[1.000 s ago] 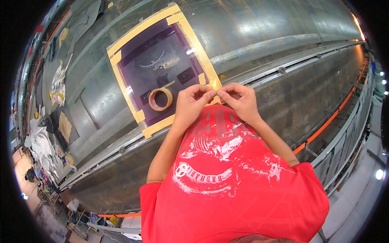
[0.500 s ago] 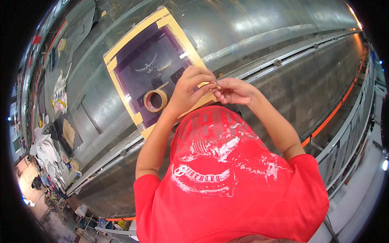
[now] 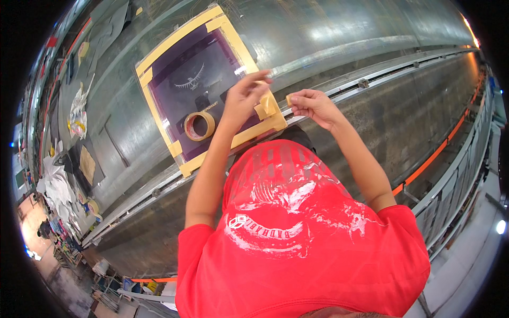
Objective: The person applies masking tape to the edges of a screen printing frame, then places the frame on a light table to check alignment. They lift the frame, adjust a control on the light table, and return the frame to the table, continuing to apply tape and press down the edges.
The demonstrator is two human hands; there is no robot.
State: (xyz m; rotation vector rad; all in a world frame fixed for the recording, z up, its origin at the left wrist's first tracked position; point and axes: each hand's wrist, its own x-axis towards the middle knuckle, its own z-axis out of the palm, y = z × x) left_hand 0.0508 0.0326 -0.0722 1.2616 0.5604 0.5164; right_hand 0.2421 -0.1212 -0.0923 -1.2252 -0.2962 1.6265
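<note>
A screen-printing frame (image 3: 147, 95), edged with yellow masking tape around a dark purple mesh, lies tilted on the long metal table. Pale stencil marks show on the mesh. On its near part rests a roll of tan tape (image 3: 210, 127), beside my left forearm. My left hand (image 3: 245, 98) hovers over the frame's right side, fingers apart and reaching right, nothing visible in them. A loose tape flap (image 3: 264, 108) stands up at the near right corner, just below that hand. Off the frame's right edge, my right hand (image 3: 315, 108) pinches a small piece of tape (image 3: 289, 99).
A metal rail (image 3: 371, 82) runs along the table's near edge. Crumpled white paper (image 3: 55, 188), a brown cardboard piece (image 3: 87, 165) and a thin dark rod (image 3: 116, 144) lie to the left. An orange strip (image 3: 424, 167) and grey railing (image 3: 456, 183) are at the right.
My hands were together over the frame's right edge and have parted. The right moved right with the tape piece; the left lifted away and opened, uncovering the corner flap.
</note>
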